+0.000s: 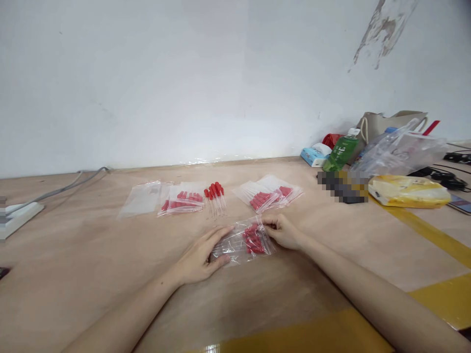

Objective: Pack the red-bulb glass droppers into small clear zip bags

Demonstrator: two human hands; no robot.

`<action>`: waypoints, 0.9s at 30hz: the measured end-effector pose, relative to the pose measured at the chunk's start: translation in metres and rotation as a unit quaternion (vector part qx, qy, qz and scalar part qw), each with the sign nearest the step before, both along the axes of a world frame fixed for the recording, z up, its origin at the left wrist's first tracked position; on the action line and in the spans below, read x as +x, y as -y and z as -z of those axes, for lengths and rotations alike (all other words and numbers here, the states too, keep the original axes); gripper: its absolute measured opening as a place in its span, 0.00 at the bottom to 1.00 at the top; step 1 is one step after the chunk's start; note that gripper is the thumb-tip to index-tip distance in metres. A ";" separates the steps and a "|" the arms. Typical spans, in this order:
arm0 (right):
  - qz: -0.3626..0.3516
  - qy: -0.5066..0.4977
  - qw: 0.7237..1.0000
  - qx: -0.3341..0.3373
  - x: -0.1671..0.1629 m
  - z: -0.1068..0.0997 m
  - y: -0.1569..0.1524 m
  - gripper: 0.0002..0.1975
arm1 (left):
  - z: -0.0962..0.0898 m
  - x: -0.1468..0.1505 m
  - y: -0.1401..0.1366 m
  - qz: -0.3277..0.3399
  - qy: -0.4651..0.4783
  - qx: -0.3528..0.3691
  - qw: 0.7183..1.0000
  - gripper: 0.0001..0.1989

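Observation:
A clear zip bag [235, 249] with several red-handled tools inside lies before me, handles towards its right end. My left hand [202, 256] holds the bag's left end across its width, thumb at the near edge and fingers at the far edge. At the zip end, my right hand [281, 232] pinches the bag's upper right corner. Beyond them sits a loose bunch of red-handled tools [214, 191] with thin metal shafts; their exact kind is too small to tell. Filled bags lie on the left [182, 200] and right [268, 193] of the bunch.
Flat clear bags [143, 198] lie at the far left. A white power strip [24, 219] with a grey cable is at the left edge. On the right stand a green bottle [342, 151], a blue tissue pack [313, 157], a yellow pack [408, 191] and plastic bags [401, 149].

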State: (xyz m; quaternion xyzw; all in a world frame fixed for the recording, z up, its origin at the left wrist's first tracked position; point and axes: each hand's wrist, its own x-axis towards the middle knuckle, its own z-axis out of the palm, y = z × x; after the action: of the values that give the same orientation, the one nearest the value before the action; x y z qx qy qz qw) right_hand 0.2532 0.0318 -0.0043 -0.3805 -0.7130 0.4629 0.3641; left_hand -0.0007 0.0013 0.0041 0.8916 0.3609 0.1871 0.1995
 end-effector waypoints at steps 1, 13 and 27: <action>0.019 -0.011 1.000 -0.017 0.000 0.002 0.000 0.15 | 0.000 0.000 0.000 0.000 0.000 -0.001 1.000 0.28; 0.174 -0.022 0.972 -0.154 0.001 0.010 -0.003 0.14 | 0.005 0.000 -0.002 0.015 -0.016 0.014 1.000 0.21; 0.063 -0.097 0.990 -0.084 0.017 -0.008 0.010 0.20 | 0.003 -0.002 -0.002 -0.026 0.058 0.098 0.993 0.19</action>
State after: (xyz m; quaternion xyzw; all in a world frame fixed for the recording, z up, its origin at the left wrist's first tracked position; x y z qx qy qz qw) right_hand 0.2704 0.0216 0.0038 -0.4076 -0.6075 0.5319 0.4265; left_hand -0.0028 0.0037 0.0009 0.8847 0.3518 0.2783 0.1270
